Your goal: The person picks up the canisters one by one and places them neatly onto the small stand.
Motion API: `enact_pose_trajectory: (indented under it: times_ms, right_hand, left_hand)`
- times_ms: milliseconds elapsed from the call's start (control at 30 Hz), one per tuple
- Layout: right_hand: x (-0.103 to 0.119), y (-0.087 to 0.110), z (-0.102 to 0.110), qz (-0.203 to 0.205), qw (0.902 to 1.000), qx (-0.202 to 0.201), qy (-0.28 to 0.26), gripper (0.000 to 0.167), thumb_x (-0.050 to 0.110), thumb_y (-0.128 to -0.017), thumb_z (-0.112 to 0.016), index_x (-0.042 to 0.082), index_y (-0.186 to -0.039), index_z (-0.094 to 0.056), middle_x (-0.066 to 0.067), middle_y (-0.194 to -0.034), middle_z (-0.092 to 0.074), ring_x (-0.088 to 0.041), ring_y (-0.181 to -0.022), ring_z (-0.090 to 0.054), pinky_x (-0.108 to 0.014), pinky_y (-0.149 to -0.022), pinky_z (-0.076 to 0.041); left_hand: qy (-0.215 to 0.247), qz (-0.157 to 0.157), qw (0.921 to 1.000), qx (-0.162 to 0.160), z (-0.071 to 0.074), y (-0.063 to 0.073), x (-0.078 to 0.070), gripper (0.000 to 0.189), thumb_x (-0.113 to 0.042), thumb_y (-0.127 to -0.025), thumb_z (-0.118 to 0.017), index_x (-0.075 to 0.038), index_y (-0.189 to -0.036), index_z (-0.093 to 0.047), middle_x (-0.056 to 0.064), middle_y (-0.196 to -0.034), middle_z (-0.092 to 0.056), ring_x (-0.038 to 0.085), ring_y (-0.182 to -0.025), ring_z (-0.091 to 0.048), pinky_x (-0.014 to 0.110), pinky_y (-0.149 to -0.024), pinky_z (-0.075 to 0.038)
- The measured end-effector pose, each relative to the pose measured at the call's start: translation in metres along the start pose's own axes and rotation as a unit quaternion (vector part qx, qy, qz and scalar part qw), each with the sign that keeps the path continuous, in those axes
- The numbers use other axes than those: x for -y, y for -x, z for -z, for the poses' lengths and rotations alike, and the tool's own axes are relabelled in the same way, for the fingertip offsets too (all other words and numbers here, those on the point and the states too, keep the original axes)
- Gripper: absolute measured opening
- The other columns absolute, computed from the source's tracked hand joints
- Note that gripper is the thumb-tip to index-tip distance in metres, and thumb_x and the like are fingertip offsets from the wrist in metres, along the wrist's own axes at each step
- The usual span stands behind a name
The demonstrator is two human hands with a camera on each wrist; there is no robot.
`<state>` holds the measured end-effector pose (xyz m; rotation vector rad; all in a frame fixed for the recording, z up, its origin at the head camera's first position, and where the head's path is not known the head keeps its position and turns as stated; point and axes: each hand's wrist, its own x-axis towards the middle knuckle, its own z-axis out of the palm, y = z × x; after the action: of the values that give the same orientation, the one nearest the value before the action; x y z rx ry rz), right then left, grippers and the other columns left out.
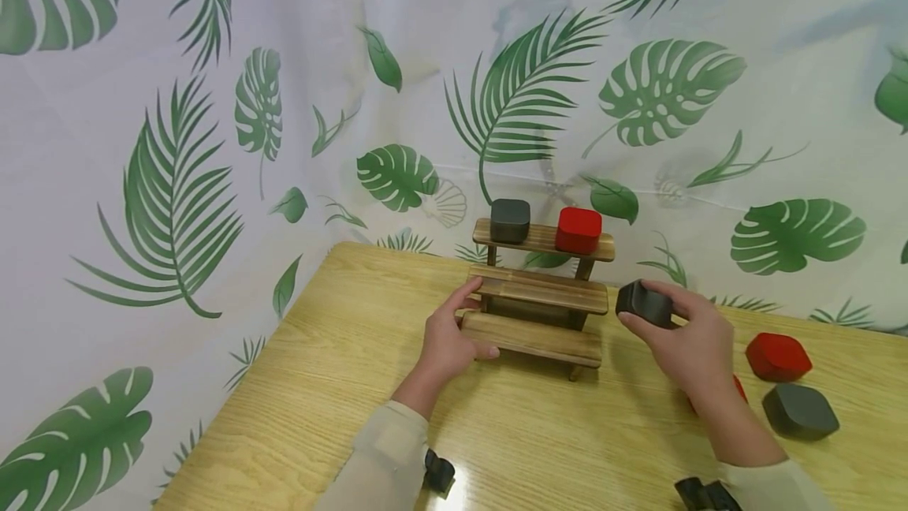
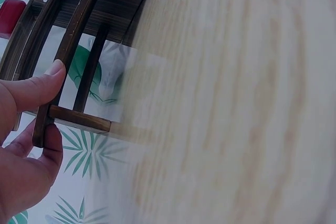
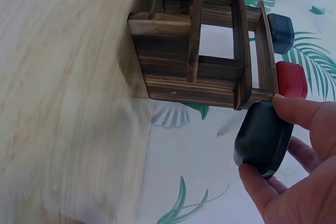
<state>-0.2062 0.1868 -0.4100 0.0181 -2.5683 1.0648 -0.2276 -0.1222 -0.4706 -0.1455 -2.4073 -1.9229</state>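
Observation:
A three-tier wooden stand (image 1: pixel 528 337) stands on the table, and my left hand (image 1: pixel 450 341) grips the left end of its lowest step. In the left wrist view the thumb lies over the step's edge (image 2: pixel 71 51), with fingers curled beneath. My right hand (image 1: pixel 698 341) pinches a small black rounded box (image 1: pixel 641 303) between thumb and fingers, raised just right of the stand. The right wrist view shows this black box (image 3: pixel 262 137) tilted near the stand's end. On the top tier sit a dark grey box (image 1: pixel 510 221) at left and a red box (image 1: pixel 578 229) at right.
Right of my right forearm, a red box (image 1: pixel 778 357) and a dark grey box (image 1: pixel 801 411) lie on the wooden table (image 1: pixel 284 385). Another red box (image 1: pixel 740 387) is mostly hidden behind that forearm. A leaf-printed cloth (image 1: pixel 426 85) hangs behind the table and along its left side.

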Motion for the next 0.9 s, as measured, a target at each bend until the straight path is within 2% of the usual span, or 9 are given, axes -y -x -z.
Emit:
enact_pose_trajectory:
  times_ms: [233, 467, 667, 900]
  right_hand:
    - [0.005, -0.001, -0.003, 0.005, 0.9999, -0.007, -0.007, 0.057, 0.032, -0.084, -0.083, 0.010, -0.133, -0.066, -0.022, -0.130, -0.059, -0.045, -0.110, -0.054, -0.051, -0.077, -0.048]
    - [0.012, -0.001, -0.006, 0.019, 0.9995, -0.013, -0.020, 0.055, 0.030, -0.083, -0.085, 0.010, -0.131, -0.067, -0.019, -0.127, -0.061, -0.041, -0.110, -0.055, -0.051, -0.078, -0.049]
    - [0.015, -0.002, -0.008, 0.029, 0.9991, -0.016, -0.027, 0.054, 0.026, -0.082, -0.085, 0.009, -0.130, -0.067, -0.017, -0.128, -0.062, -0.037, -0.112, -0.055, -0.054, -0.082, -0.051]
    - [0.019, -0.004, -0.013, 0.041, 0.9984, -0.016, -0.034, 0.054, 0.025, -0.081, -0.086, 0.009, -0.130, -0.068, -0.015, -0.128, -0.063, -0.035, -0.113, -0.055, -0.051, -0.084, -0.052]
  left_hand:
    - [-0.007, 0.009, 0.9999, -0.001, -0.001, -0.001, 0.002, 0.108, 0.013, -0.061, -0.090, -0.042, -0.145, -0.050, 0.000, -0.125, -0.057, 0.028, -0.103, -0.054, 0.039, -0.089, -0.050]
    - [-0.007, 0.009, 0.9999, -0.001, -0.001, -0.001, 0.001, 0.108, 0.013, -0.061, -0.090, -0.041, -0.146, -0.050, 0.001, -0.125, -0.057, 0.028, -0.103, -0.053, 0.039, -0.088, -0.051]
    - [0.003, 0.006, 1.0000, 0.002, 0.000, 0.001, 0.000, 0.106, 0.014, -0.062, -0.089, -0.040, -0.145, -0.051, 0.004, -0.127, -0.057, 0.029, -0.099, -0.053, 0.038, -0.074, -0.054]
    - [0.000, 0.009, 1.0000, 0.001, 0.000, 0.001, -0.002, 0.105, 0.014, -0.063, -0.089, -0.039, -0.145, -0.051, 0.006, -0.127, -0.057, 0.030, -0.099, -0.053, 0.039, -0.080, -0.052]
